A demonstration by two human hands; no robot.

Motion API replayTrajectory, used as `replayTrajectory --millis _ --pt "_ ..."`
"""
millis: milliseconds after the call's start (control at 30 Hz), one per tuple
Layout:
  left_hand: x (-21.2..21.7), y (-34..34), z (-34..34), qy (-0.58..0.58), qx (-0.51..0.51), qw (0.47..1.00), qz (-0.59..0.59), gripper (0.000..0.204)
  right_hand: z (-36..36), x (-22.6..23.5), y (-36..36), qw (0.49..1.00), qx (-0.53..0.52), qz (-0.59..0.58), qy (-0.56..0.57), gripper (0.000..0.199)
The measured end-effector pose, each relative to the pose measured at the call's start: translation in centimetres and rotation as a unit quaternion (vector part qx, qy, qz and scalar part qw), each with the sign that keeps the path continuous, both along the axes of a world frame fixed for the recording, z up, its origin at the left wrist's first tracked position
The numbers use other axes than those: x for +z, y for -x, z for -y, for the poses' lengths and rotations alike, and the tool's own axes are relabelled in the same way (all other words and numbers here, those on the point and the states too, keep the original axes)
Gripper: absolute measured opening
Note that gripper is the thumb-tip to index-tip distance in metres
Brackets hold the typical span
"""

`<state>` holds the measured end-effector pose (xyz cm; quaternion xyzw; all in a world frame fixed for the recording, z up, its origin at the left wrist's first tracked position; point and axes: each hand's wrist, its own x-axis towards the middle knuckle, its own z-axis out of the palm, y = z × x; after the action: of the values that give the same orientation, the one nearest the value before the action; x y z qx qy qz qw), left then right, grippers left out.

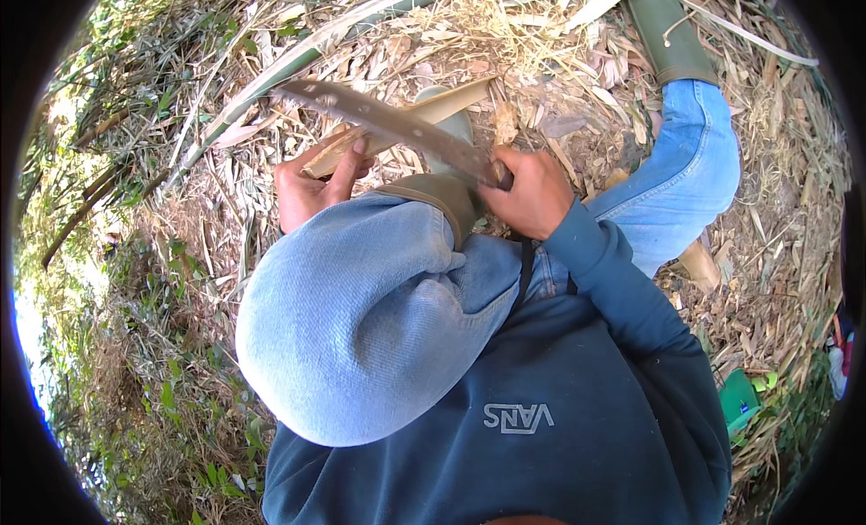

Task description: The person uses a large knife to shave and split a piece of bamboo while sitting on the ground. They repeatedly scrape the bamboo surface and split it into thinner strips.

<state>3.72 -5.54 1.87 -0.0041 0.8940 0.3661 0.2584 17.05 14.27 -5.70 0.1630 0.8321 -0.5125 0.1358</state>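
Note:
My right hand [534,197] is closed round the short handle of a machete [379,118], its long, dark, worn blade reaching up and to the left. Beneath the blade lies a pale split piece of bamboo [465,99], slanting from lower left to upper right. My left hand [313,189] grips the near end of that piece, with the thumb on top. The blade crosses over the bamboo; whether its edge touches cannot be made out. Both hands are just beyond my bent left knee [338,317], which hides part of the left wrist and forearm.
Dry leaves and shavings [577,119] cover the ground. A long green bamboo stalk [298,63] runs across the upper left. My right leg [690,173] stretches out in a green boot [672,33]. Green plants [171,390] grow at left; a green object [738,400] lies at lower right.

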Motion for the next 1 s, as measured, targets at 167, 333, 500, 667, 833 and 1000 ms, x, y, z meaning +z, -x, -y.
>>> replayTrajectory --millis 167,333,500,667,833,1000 --pt "-0.8 0.0 0.0 0.005 0.012 1.000 0.003 0.027 -0.4 -1.5 -0.4 0.999 -0.024 0.005 -0.025 0.019" --pt "-0.2 0.1 -0.4 0.003 -0.017 1.000 -0.006 0.023 -0.7 -1.3 -1.6 1.000 -0.017 -0.006 -0.002 0.018" --pt "-1.0 0.4 0.0 -0.013 -0.005 1.000 -0.010 0.024 -1.6 -1.9 -0.7 0.996 -0.025 0.076 0.030 0.027" --pt "-0.9 0.2 -0.2 -0.026 0.000 1.000 -0.003 0.025 -1.3 0.5 -0.8 0.997 -0.015 0.071 0.033 0.023" --pt "-0.3 -0.1 -0.9 -0.025 -0.022 0.999 -0.016 0.025 -0.4 -3.3 -0.5 0.997 -0.026 -0.022 -0.075 0.023" --pt "-0.6 0.4 -0.4 0.004 -0.047 0.999 -0.021 0.026 -3.5 -9.0 2.5 0.985 -0.024 0.161 -0.063 0.029"
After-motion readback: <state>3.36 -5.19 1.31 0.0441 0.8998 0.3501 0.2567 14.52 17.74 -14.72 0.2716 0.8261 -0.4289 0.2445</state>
